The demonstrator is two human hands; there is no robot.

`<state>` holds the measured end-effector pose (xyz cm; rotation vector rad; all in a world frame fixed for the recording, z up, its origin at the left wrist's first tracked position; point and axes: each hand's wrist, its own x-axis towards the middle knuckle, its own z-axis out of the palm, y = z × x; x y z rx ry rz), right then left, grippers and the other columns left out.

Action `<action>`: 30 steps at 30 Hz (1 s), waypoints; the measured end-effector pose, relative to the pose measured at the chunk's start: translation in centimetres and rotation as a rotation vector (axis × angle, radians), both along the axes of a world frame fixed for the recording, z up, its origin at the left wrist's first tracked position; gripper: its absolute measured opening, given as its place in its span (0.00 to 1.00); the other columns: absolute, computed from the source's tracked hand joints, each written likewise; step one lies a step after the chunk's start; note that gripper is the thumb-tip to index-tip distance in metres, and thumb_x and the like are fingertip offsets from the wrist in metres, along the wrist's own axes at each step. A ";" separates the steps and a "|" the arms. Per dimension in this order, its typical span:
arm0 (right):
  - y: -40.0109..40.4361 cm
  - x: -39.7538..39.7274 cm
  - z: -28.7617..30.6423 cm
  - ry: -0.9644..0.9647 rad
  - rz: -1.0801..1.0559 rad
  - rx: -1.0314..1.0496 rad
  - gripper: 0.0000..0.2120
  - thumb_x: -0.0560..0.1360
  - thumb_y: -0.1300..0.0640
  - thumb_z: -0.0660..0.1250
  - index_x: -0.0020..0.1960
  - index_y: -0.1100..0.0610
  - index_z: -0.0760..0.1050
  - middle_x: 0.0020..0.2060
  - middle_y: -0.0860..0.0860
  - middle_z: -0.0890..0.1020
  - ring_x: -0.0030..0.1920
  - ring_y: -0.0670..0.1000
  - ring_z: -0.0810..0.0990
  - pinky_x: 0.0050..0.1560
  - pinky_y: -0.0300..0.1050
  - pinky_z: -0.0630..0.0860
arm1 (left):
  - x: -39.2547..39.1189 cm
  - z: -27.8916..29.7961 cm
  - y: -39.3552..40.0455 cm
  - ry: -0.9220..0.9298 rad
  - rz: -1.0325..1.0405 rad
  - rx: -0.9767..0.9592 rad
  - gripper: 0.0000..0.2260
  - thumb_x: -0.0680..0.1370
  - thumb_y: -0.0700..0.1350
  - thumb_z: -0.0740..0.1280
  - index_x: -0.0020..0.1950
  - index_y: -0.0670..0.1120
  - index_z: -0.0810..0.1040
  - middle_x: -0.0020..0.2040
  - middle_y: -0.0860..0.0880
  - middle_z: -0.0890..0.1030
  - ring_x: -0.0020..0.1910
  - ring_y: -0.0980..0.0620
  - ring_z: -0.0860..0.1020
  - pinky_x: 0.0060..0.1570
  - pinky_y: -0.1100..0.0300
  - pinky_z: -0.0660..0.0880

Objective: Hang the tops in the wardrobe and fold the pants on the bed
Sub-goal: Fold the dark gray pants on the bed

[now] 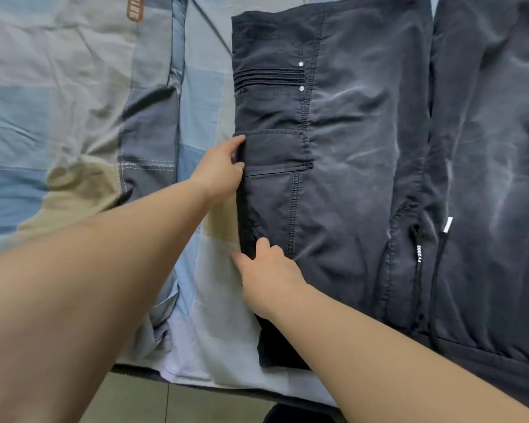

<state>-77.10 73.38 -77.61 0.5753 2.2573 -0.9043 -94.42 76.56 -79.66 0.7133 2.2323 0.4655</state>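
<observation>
The left hand (222,172) has its fingers curled round the left edge of the dark pants (327,154), thumb on top by the side pocket, pinching the fabric. The right hand (269,276) lies lower on the same edge, fingers loosely spread and pressing flat; whether it grips anything is hard to tell. Both bare forearms reach in from below. The pants lie flat on the checked bedcover (74,102), long axis running away from the person, with the drawstring (417,254) at the near end.
</observation>
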 end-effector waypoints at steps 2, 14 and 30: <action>-0.6 -0.2 -0.7 -0.005 0.003 0.039 0.28 0.74 0.65 0.58 0.73 0.52 0.58 0.59 0.59 0.62 0.56 0.59 0.66 0.43 0.50 0.65 | -0.3 -0.5 0.5 -0.064 0.086 0.061 0.22 0.80 0.42 0.61 0.74 0.53 0.65 0.61 0.46 0.77 0.61 0.44 0.75 0.56 0.58 0.71; 1.9 1.5 -0.9 0.173 -0.282 -0.005 0.09 0.74 0.65 0.60 0.51 0.55 0.69 0.47 0.53 0.73 0.37 0.58 0.72 0.32 0.45 0.60 | -0.7 0.9 5.0 -0.048 0.340 0.216 0.16 0.75 0.42 0.69 0.63 0.49 0.78 0.59 0.48 0.79 0.53 0.54 0.77 0.59 0.62 0.73; 11.4 15.2 6.9 0.353 -0.788 -0.426 0.29 0.76 0.63 0.52 0.73 0.41 0.62 0.62 0.35 0.66 0.54 0.41 0.73 0.50 0.34 0.72 | 10.2 9.2 20.0 0.039 -0.011 0.285 0.23 0.72 0.36 0.63 0.66 0.49 0.71 0.62 0.49 0.76 0.61 0.51 0.75 0.54 0.66 0.74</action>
